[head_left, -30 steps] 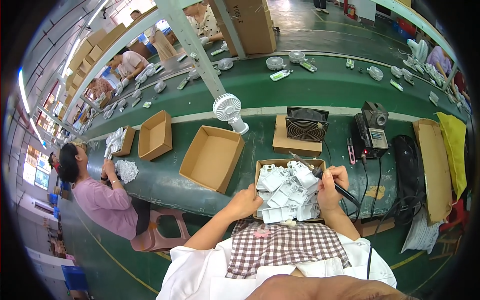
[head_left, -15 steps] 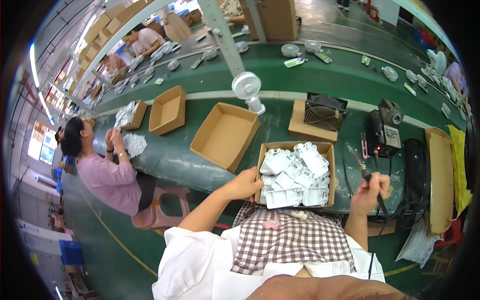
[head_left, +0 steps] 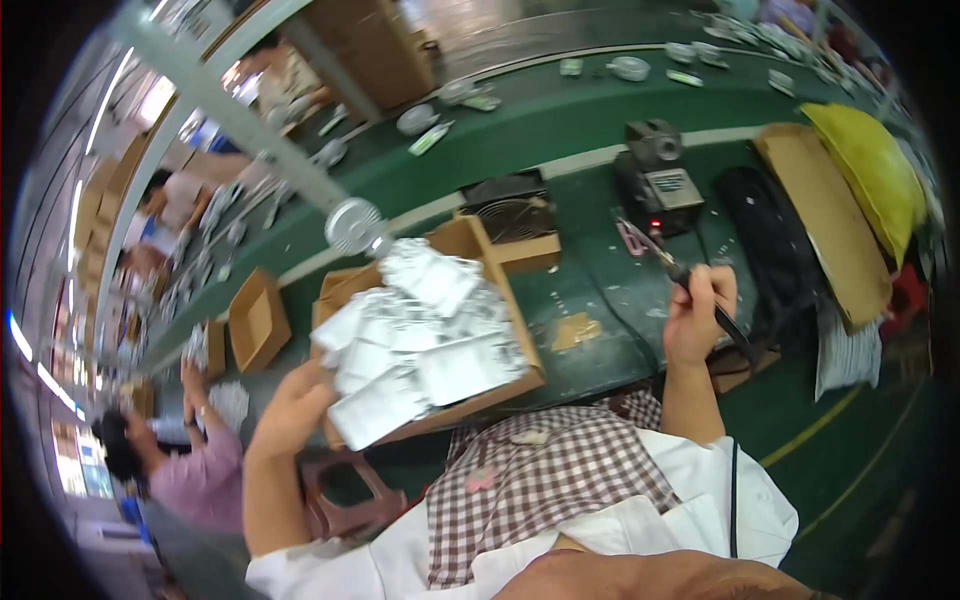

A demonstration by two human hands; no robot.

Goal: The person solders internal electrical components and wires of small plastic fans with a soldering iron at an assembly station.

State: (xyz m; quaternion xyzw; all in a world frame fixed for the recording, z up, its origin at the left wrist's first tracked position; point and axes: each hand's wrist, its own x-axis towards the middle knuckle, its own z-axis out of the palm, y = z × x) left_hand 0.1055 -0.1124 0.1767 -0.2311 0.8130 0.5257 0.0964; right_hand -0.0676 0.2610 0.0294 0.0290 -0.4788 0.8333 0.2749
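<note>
My left hand [head_left: 293,405] grips the left side of an open cardboard box [head_left: 517,335], its fingers partly hidden behind the rim. Heaped inside are several white plastic housings [head_left: 455,372], slightly blurred. The box is tilted and overlaps another carton [head_left: 338,284] behind it. My right hand [head_left: 702,308] is closed round the black handle of a soldering iron [head_left: 738,335], whose metal tip points up and left. Just beyond that tip lie pink tweezers [head_left: 632,238], in front of a black soldering station [head_left: 662,190] with a red light lit.
A small white fan [head_left: 353,226] stands behind the box, and a black cooling fan [head_left: 508,210] rests on cardboard. A black bag [head_left: 768,235] and a yellow bag [head_left: 872,175] are at right. Beyond runs a green conveyor [head_left: 545,105]. A co-worker in pink [head_left: 200,475] sits left.
My left hand has shifted the box of housings leftward, over the carton and in front of the small fan. The soldering iron stays in my right hand. The view has turned right.
</note>
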